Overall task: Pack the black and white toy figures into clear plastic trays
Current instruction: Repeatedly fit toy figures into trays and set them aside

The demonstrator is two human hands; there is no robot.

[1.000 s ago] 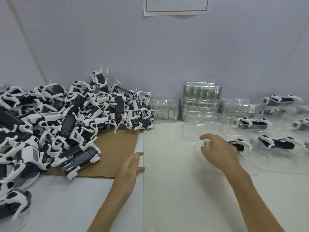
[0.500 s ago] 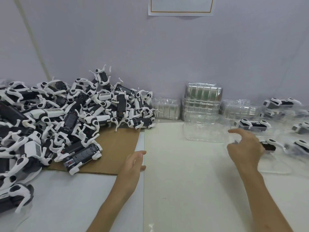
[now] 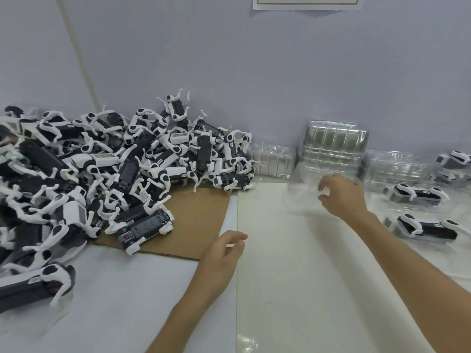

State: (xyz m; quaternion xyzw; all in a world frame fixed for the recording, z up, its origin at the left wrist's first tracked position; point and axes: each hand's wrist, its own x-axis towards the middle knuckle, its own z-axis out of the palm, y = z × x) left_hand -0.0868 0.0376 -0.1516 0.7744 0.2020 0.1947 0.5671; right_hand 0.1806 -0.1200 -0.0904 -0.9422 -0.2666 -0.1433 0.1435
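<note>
Head view: a person works at a white surface point(image 3: 293, 276), with a heap of toy figures point(image 3: 122, 169) spilling over a sheet of cardboard point(image 3: 198, 220) at left.
Right hand point(image 3: 341, 197): fingers curled at the edge of a clear tray point(image 3: 303, 200), thumb and forefinger apparently pinching its rim; the tray itself shows blurred.
Left hand point(image 3: 224, 253): loosely curled, holding nothing, resting on the surface just beside the cardboard.
Supplies: a stack of trays point(image 3: 334, 146) stands against the wall; packed figures point(image 3: 414, 196) lie at far right.
Stage: an empty tray is probably being fetched; no figure is yet in hand.
Risk: the thin tray may flex and slip from a rim pinch. The figures' slim white legs interlock, so lifting one could drag neighbours off the heap.
</note>
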